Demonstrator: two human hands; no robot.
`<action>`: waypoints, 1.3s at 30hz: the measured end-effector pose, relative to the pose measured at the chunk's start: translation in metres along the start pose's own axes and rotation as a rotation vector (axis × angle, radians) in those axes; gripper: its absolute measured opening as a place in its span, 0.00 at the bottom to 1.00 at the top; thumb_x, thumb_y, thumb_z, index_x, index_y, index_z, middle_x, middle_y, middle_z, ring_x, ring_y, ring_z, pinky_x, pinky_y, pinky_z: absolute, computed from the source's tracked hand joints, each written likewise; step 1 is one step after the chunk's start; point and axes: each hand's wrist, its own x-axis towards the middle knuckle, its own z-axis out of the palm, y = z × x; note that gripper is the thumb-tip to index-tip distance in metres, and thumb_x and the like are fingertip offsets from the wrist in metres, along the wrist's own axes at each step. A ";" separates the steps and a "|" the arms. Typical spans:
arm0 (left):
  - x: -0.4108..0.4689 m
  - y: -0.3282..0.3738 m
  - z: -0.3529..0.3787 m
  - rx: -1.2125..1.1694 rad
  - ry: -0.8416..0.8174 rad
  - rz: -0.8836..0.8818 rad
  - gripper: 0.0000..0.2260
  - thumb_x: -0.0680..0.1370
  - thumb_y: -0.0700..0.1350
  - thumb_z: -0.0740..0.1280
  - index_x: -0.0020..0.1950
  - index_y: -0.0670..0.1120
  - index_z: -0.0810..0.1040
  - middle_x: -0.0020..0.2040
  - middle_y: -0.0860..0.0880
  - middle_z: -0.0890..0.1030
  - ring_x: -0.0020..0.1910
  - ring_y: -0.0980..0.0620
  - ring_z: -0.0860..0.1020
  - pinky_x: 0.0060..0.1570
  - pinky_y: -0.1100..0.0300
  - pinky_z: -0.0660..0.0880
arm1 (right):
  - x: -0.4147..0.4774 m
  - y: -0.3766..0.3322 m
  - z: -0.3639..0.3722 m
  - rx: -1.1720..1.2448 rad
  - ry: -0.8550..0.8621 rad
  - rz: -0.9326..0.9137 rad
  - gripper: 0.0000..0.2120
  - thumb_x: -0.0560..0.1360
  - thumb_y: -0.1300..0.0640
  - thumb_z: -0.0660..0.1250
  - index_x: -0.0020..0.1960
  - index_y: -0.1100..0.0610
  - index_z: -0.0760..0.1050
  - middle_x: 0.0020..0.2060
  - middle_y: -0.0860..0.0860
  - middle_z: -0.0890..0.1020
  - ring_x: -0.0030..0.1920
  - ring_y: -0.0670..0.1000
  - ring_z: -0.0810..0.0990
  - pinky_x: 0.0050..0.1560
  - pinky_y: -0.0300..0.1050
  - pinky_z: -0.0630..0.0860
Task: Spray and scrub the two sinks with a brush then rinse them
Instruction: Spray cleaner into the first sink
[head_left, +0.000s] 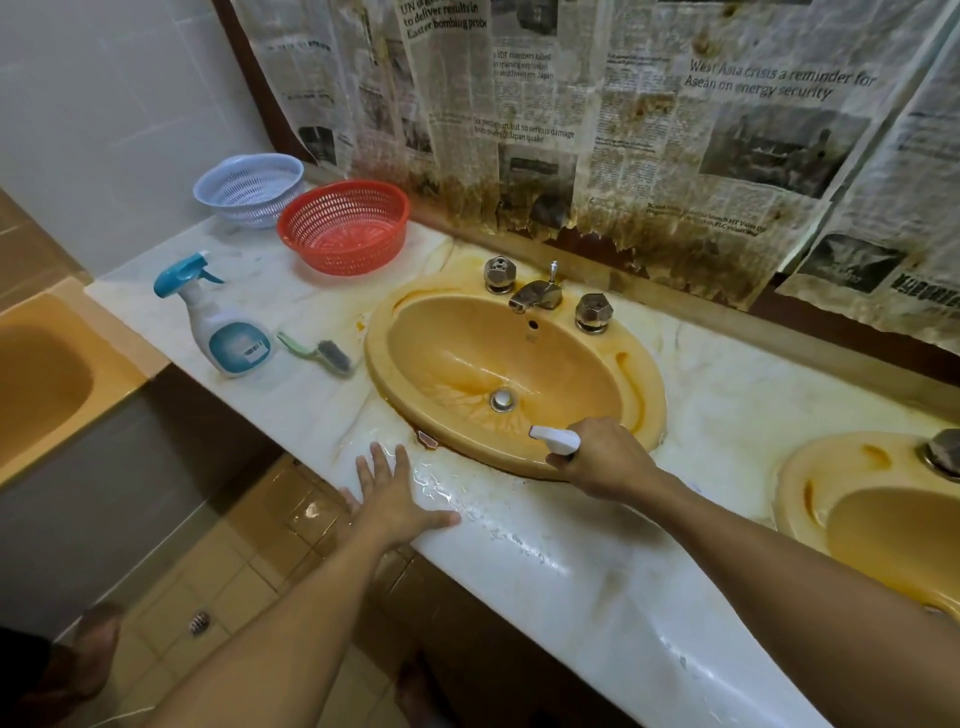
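A person's right hand (608, 457) curled tight round a white sprayer (556, 439), its nozzle aimed into the orange sink (644, 395) from the front rim, prob. so the spray landed on the stained bowl near the drain. The left hand (395, 493) lay flat w/ fingers spread on the wet front edge of the marble desk (571, 561), gripping nothing; it looked like a brace for leaning in. The scrub brush (322, 353) lay on the desk just left of the sink, beside a teal-trigger spray bottle (223, 327), handy for scrubbing that seemed not yet begun. The second sink (810, 483) sat to the right, cut off by the frame edge, its tap only partly seen. The sprayer's bottle was hidden behind the hand. Whether the trigger was squeezed couldn't be told, and no mist showed.
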 end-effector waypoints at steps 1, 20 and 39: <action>0.001 0.000 0.000 0.000 -0.003 0.000 0.65 0.64 0.75 0.73 0.83 0.51 0.34 0.80 0.45 0.26 0.79 0.40 0.28 0.74 0.31 0.36 | 0.003 0.000 -0.002 0.015 -0.006 0.000 0.08 0.75 0.47 0.71 0.43 0.51 0.79 0.30 0.46 0.73 0.33 0.49 0.72 0.30 0.45 0.62; 0.005 0.006 -0.005 0.034 -0.048 -0.047 0.66 0.63 0.74 0.74 0.82 0.52 0.33 0.80 0.45 0.26 0.80 0.39 0.30 0.76 0.30 0.40 | 0.018 0.005 -0.030 0.236 -0.130 0.070 0.15 0.73 0.49 0.76 0.46 0.61 0.80 0.35 0.53 0.78 0.36 0.51 0.75 0.37 0.46 0.69; 0.007 0.007 -0.005 0.068 -0.050 -0.062 0.67 0.62 0.76 0.73 0.82 0.52 0.32 0.80 0.45 0.26 0.79 0.38 0.30 0.76 0.29 0.40 | -0.010 0.060 -0.052 -0.264 -0.098 0.083 0.08 0.78 0.51 0.65 0.41 0.51 0.71 0.39 0.47 0.75 0.44 0.55 0.77 0.35 0.46 0.66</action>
